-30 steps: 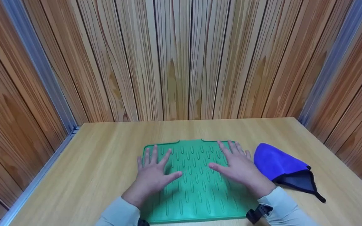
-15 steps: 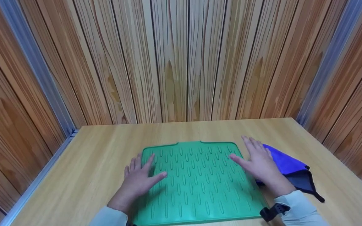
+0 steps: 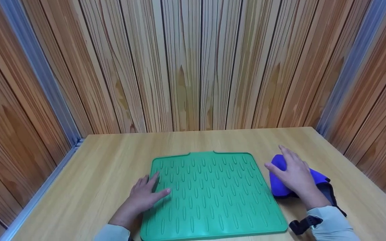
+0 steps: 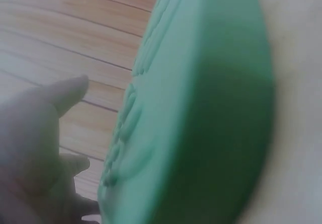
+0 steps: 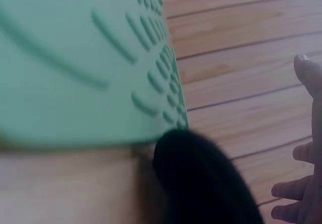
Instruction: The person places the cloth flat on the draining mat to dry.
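A green mat [image 3: 209,194] with rows of raised oval ridges lies flat on the table. My left hand [image 3: 144,195] is over the mat's left edge with fingers spread; whether it touches is hard to tell. Its thumb and fingers [image 4: 70,93] stand beside the mat in the left wrist view. To the right of the mat lies a folded cloth [image 3: 277,182], blue on one face and dark grey on the other, with black edging and a loop. My right hand [image 3: 295,174] is over this cloth, partly covering it, fingers extended and holding nothing.
The wooden table [image 3: 112,167] runs back to a wood-panelled wall [image 3: 193,67]. Side walls with metal corner strips [image 3: 45,67] stand left and right. A black wristband [image 3: 305,224] circles the right wrist; a blurred dark shape [image 5: 201,178] fills the right wrist view's lower middle.
Both hands have moved apart from above the mat: the left one leftward and nearer, the right one rightward over the cloth. Mat and cloth look unmoved.
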Motion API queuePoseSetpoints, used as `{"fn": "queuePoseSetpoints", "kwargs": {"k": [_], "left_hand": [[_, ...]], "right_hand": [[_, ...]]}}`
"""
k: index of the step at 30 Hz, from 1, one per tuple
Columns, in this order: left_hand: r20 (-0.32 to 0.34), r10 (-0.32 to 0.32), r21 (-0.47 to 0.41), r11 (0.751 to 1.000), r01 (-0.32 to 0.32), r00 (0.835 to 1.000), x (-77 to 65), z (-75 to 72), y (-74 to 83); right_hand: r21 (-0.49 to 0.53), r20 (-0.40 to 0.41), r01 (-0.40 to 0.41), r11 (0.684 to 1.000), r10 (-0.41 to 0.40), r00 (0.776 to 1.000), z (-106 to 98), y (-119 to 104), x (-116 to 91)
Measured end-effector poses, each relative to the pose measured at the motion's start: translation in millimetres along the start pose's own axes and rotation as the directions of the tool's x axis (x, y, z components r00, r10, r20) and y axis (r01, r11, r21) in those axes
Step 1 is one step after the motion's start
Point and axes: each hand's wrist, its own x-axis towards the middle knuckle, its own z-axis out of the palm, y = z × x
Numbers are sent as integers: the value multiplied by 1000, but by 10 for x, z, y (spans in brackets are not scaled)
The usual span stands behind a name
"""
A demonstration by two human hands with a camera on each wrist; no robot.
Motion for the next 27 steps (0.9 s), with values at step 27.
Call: {"fn": "queuePoseSetpoints", "kwargs": {"k": [27], "left_hand": [[35,25,32,999,-26,999,12,10,-251]], "right_hand": [[0,57,-150,989,149,987,142,644,3]]}}
